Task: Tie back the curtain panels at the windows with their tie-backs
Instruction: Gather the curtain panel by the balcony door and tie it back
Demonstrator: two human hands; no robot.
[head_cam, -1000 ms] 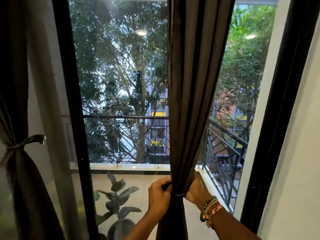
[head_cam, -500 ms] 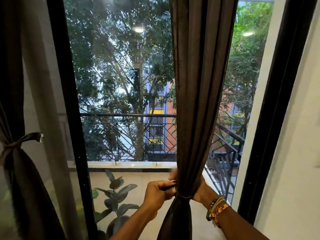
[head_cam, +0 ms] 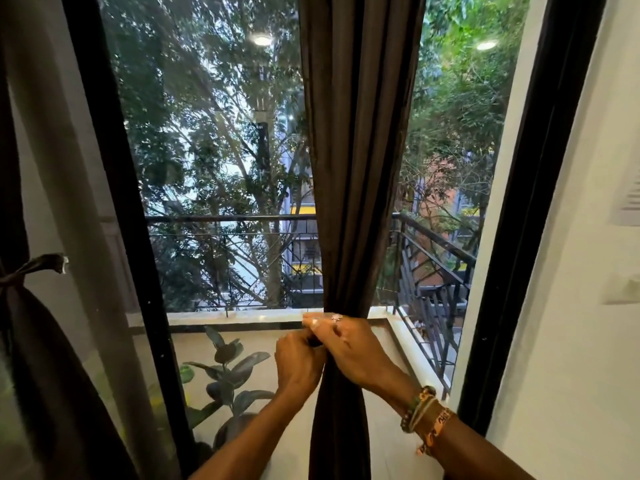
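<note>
The window frame [head_cam: 104, 168] spans the view, with a balcony railing [head_cam: 225, 218] and a potted plant [head_cam: 228, 372] outside the glass.

At far left, a dark curtain panel [head_cam: 41, 358] hangs already cinched by its tie-back [head_cam: 33, 268], whose free end sticks out to the right.

The centre curtain panel [head_cam: 360, 150] hangs from the top of the view and narrows to a gathered waist at sill height, then falls below the hands.

The right hand [head_cam: 353, 348] lies across the front of the waist, fingers curled over the cloth. The left hand [head_cam: 299, 363] is closed just beside it, the two touching in front of the panel. A small dark strip shows between the left fingers [head_cam: 294, 341], probably the tie-back end; most of the band is hidden by the hands. Whether a knot is formed cannot be told.

Bracelets [head_cam: 424, 410] circle the right wrist.

Risk, as judged: if either hand slackens before the ends are secured, the gathered folds can spread and the band can slide down. An uneven pull may cinch the panel off-centre or leave a loose knot.
</note>
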